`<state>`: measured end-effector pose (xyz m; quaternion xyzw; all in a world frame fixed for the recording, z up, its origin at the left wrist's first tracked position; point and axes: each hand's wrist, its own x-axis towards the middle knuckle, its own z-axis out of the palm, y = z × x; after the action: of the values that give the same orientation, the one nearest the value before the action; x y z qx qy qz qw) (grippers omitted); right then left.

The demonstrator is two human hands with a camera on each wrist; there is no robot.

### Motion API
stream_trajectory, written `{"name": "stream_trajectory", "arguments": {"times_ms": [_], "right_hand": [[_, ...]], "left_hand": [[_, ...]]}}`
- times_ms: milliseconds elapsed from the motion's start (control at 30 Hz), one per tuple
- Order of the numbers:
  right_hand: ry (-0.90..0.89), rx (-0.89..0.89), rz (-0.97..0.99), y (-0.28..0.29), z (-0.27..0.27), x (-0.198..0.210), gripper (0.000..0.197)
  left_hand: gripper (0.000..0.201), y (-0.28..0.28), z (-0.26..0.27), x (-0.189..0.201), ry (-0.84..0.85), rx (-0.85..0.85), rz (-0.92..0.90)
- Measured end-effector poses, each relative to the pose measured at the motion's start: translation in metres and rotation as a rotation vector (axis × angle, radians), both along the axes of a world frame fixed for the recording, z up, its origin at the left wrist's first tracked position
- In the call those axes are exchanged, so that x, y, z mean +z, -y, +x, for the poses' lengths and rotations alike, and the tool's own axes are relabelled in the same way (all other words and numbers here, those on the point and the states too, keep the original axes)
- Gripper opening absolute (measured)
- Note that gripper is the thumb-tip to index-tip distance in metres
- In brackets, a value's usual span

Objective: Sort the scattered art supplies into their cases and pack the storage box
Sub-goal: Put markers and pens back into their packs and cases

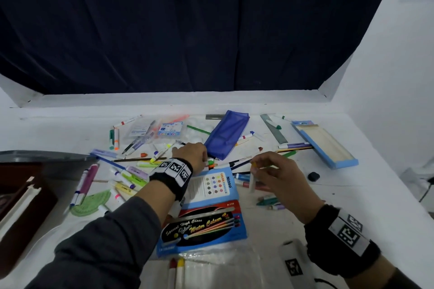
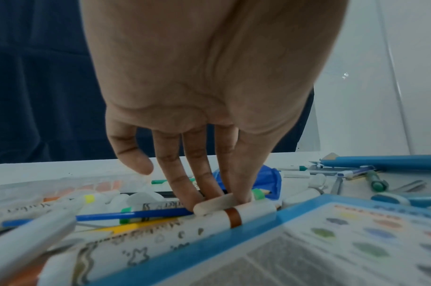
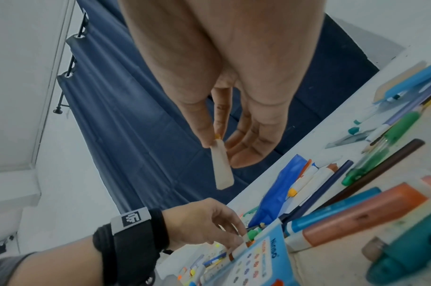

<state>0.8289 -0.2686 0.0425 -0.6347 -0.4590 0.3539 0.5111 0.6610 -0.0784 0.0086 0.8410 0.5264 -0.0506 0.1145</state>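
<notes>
Markers, highlighters and pencils (image 1: 131,171) lie scattered over the white table (image 1: 58,129). My left hand (image 1: 206,162) reaches down at the near end of the blue mesh pouch (image 1: 226,137). There its thumb and fingertips (image 2: 197,199) pinch a short white marker (image 2: 214,204) lying across a brown-banded marker (image 2: 233,214). My right hand (image 1: 253,165) is raised above the table, thumb and forefinger pinching the top of a white marker with an orange band (image 3: 221,164), which hangs down. A blue colour-pencil case (image 1: 215,185) lies between my hands.
A water-colour pen pack (image 1: 202,225) and a clear plastic sleeve (image 1: 211,272) lie in front. A dark brown box (image 1: 21,202) stands at the left and an open light-blue case (image 1: 326,143) at the back right. A green protractor (image 1: 91,202) and a black eraser (image 1: 313,176) lie loose.
</notes>
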Motion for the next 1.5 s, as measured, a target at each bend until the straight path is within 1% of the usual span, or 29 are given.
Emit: {"name": "stream_trajectory", "arguments": {"times_ms": [100, 167, 233, 333, 400, 533, 633, 700, 800, 900, 967, 1100, 1200, 1300, 1400, 1500], "right_hand": [[0.027, 0.023, -0.050, -0.001, 0.001, 0.000, 0.009], [0.052, 0.034, -0.055, -0.001, -0.001, 0.000, 0.008], [0.074, 0.048, -0.034, -0.002, -0.006, 0.000, 0.007], [0.109, 0.078, -0.029, -0.001, -0.012, -0.001, 0.006], [0.137, 0.107, -0.028, 0.000, -0.017, -0.003, 0.005], [0.181, 0.178, -0.039, 0.005, -0.031, -0.011, 0.007], [0.144, 0.246, -0.075, 0.012, -0.048, -0.017, 0.010], [0.087, 0.285, -0.115, 0.018, -0.059, -0.023, 0.009], [0.095, 0.352, -0.170, 0.028, -0.077, -0.033, 0.007], [-0.009, 0.379, -0.241, 0.038, -0.097, -0.039, 0.007], [-0.020, 0.396, -0.261, 0.041, -0.107, -0.044, 0.005], [0.040, 0.442, -0.280, 0.041, -0.117, -0.050, 0.007], [0.115, 0.489, -0.295, 0.041, -0.120, -0.053, 0.011], [0.229, 0.493, -0.281, 0.039, -0.121, -0.054, 0.017], [0.329, 0.485, -0.259, 0.038, -0.123, -0.051, 0.021], [0.365, 0.470, -0.252, 0.040, -0.126, -0.051, 0.021]], "left_hand": [[0.008, 0.001, -0.001, 0.002, 0.004, -0.019, 0.000], [0.007, 0.003, -0.003, 0.007, 0.085, -0.022, -0.013], [0.012, 0.008, -0.008, 0.015, 0.244, -0.009, -0.034], [0.013, 0.029, -0.022, 0.038, 0.526, 0.003, -0.037], [0.015, 0.047, -0.035, 0.048, 0.639, 0.001, -0.043], [0.015, 0.079, -0.064, 0.047, 0.704, 0.004, -0.110], [0.013, 0.105, -0.090, 0.037, 0.746, 0.004, -0.142], [0.013, 0.125, -0.108, 0.031, 0.758, 0.002, -0.141], [0.013, 0.157, -0.133, 0.020, 0.735, -0.036, -0.210], [0.019, 0.181, -0.153, 0.004, 0.640, -0.090, -0.295], [0.023, 0.191, -0.160, -0.005, 0.582, -0.089, -0.301], [0.025, 0.203, -0.159, -0.011, 0.608, -0.059, -0.285], [0.014, 0.207, -0.151, -0.013, 0.591, -0.033, -0.229], [0.008, 0.206, -0.144, -0.015, 0.578, -0.010, -0.205], [0.005, 0.207, -0.139, -0.016, 0.467, -0.039, -0.148], [0.008, 0.206, -0.140, -0.017, 0.436, -0.042, -0.154]]}}
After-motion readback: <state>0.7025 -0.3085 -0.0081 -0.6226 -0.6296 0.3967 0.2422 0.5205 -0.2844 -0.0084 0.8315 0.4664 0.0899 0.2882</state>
